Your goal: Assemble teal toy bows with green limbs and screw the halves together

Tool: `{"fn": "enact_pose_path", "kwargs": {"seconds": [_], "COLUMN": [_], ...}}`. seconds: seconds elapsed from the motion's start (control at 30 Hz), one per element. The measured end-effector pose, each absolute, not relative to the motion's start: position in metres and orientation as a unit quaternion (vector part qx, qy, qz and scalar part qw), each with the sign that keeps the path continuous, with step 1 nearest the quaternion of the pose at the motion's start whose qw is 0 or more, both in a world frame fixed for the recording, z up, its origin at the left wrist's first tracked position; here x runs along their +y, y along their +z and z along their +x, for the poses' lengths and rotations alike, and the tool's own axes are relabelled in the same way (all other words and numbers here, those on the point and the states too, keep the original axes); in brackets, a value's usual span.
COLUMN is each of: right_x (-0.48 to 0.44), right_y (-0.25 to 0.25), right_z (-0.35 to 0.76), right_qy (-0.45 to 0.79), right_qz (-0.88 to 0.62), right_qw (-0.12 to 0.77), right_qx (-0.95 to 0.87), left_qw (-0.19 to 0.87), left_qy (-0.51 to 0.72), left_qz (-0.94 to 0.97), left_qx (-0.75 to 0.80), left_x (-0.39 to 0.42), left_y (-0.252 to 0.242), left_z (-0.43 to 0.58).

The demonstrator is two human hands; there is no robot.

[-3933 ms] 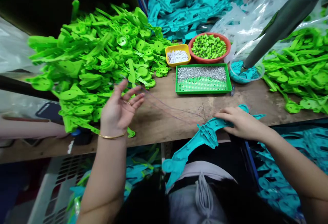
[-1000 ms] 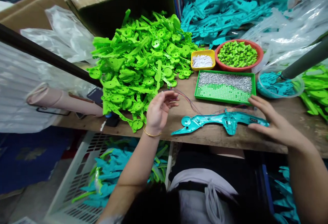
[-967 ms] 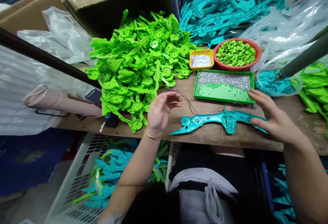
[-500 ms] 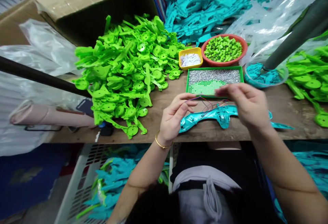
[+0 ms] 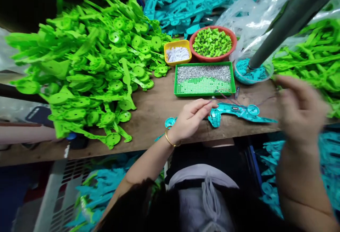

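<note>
A long turquoise plastic part [image 5: 225, 109], with a bracket at its middle and round discs, lies at the table's front edge. Thin red and dark wires [image 5: 233, 99] run loosely over it. My left hand [image 5: 190, 120], wearing a gold bangle, lies across the part with thumb and fingers closed at its middle; a small silvery piece shows by the fingertips. To the right and raised, my right hand [image 5: 301, 110] is smeared by motion. Its fingers look pinched, and a thin wire stretches from the part to their tips.
Behind the part stands a green tray [image 5: 204, 93] of small metal pieces. Beyond it are a yellow dish [image 5: 177, 62] of white pieces, a red bowl [image 5: 212, 59] of green pieces and a clear tub [image 5: 253, 80]. Green parts [image 5: 90, 73] heap at left; a dark pole [image 5: 287, 19] slants in at right.
My right hand has moved right, away from the part, drawing a wire out. My left hand has shifted right onto the part's middle. The view has swung right.
</note>
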State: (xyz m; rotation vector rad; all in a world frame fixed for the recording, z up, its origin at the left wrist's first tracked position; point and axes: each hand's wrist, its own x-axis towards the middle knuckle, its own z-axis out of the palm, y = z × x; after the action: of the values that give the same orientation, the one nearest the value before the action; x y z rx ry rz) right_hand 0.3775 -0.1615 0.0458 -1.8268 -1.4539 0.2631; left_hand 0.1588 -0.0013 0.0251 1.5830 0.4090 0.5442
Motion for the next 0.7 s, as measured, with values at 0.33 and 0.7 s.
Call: {"fn": "enact_pose_path", "kwargs": {"seconds": [0.33,0.7], "right_x": [-0.112,-0.122], "right_y": [0.008,-0.004], "right_z": [0.317,0.315], "right_qy": [0.366,0.435], "right_qz": [-0.647,-0.663], "right_qw": [0.491,0.335], "right_qx": [-0.454,-0.509], "left_qw": [0.644,0.814], "left_qy": [0.246,0.119], "left_qz": [0.677,0.520], "left_qx": [0.256,0.232], "left_x": [0.000,-0.016], "left_y": [0.018,-0.005], "left_z": [0.153,0.155]}}
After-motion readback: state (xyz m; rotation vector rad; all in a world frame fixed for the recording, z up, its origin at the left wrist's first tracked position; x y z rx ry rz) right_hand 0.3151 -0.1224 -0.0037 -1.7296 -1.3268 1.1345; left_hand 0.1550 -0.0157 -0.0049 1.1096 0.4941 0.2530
